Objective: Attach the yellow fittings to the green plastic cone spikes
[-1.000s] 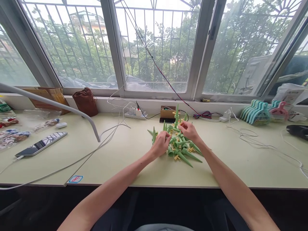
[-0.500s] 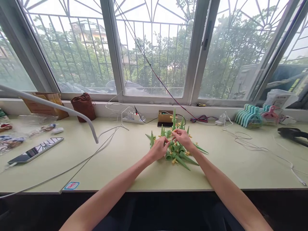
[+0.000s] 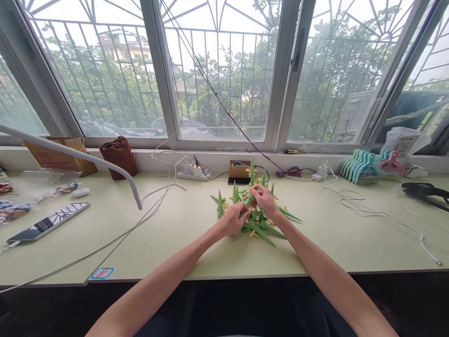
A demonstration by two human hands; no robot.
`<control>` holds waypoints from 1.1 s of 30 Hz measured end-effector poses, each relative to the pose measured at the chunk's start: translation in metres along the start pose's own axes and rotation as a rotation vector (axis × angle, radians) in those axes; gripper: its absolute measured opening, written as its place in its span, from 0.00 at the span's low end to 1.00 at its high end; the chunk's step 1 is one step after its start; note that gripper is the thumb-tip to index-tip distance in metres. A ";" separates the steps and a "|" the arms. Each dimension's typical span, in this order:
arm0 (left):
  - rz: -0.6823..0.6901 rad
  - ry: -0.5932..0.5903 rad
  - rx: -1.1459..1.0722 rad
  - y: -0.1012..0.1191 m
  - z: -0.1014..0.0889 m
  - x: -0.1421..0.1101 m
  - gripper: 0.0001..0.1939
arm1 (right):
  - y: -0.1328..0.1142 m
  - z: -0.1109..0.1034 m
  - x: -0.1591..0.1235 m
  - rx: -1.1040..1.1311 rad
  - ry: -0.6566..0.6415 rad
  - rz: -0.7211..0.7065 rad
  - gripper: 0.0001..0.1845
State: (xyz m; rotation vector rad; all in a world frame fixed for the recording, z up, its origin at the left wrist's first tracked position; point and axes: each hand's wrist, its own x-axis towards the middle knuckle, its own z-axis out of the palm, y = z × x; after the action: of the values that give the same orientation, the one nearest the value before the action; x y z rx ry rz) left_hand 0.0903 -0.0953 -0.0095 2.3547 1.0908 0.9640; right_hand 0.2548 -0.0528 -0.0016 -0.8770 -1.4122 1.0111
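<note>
Green plastic plant watering spikes (image 3: 263,234) with yellow valves lie in a pile on the table, and several more stand upright behind and to the left of it. Above the pile, a green spike (image 3: 250,200) slants between my two hands. My left hand (image 3: 234,219) has its fingers closed round the lower end of this spike. At its upper end my right hand (image 3: 264,200) pinches with thumb and fingertips, close to a yellow part. The fingers hide much of the held spike.
A small cardboard box (image 3: 239,169) and a dark phone stand behind the spikes. Left lie a larger phone (image 3: 49,222), cables and a grey lamp arm (image 3: 119,169). Right are teal hangers (image 3: 361,167) and loose white cables. A brown pouch (image 3: 119,157) sits near the window.
My right hand has moved left and down, closer to my left hand, and a green spike now shows between them. The camera view has shifted slightly.
</note>
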 end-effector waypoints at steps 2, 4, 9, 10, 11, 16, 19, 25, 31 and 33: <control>0.036 0.032 -0.014 -0.001 0.001 0.001 0.08 | 0.003 0.001 0.001 -0.024 0.039 -0.044 0.19; 0.066 0.074 -0.054 0.000 0.000 0.002 0.09 | 0.004 0.001 0.001 -0.048 0.087 -0.080 0.18; 0.031 0.230 -0.146 0.003 -0.006 0.004 0.09 | 0.000 -0.001 -0.001 -0.075 0.182 -0.125 0.17; 0.001 0.252 -0.167 0.004 -0.007 0.004 0.09 | -0.002 -0.001 -0.002 -0.077 0.194 -0.123 0.17; -0.033 0.265 -0.193 0.004 -0.008 0.004 0.09 | -0.003 -0.002 -0.003 -0.080 0.201 -0.119 0.17; -0.174 0.247 -0.369 0.004 -0.007 0.005 0.12 | -0.004 0.002 -0.005 -0.086 0.162 -0.104 0.17; -0.229 0.229 -0.533 0.006 -0.007 0.005 0.15 | -0.002 0.006 -0.006 -0.100 0.118 -0.120 0.17; -0.300 0.162 -0.738 0.010 -0.010 0.006 0.19 | -0.005 0.010 -0.010 -0.132 0.109 -0.130 0.18; -0.361 0.111 -0.740 0.007 -0.009 0.009 0.13 | -0.011 0.010 -0.014 -0.231 0.150 -0.151 0.19; -0.373 0.099 -0.744 0.008 -0.010 0.009 0.14 | -0.013 0.010 -0.015 -0.238 0.161 -0.151 0.19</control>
State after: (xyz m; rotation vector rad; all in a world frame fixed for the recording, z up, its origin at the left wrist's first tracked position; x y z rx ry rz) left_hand 0.0917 -0.0925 0.0056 1.4654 0.9382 1.1031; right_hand 0.2462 -0.0723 0.0050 -0.9853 -1.4558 0.6533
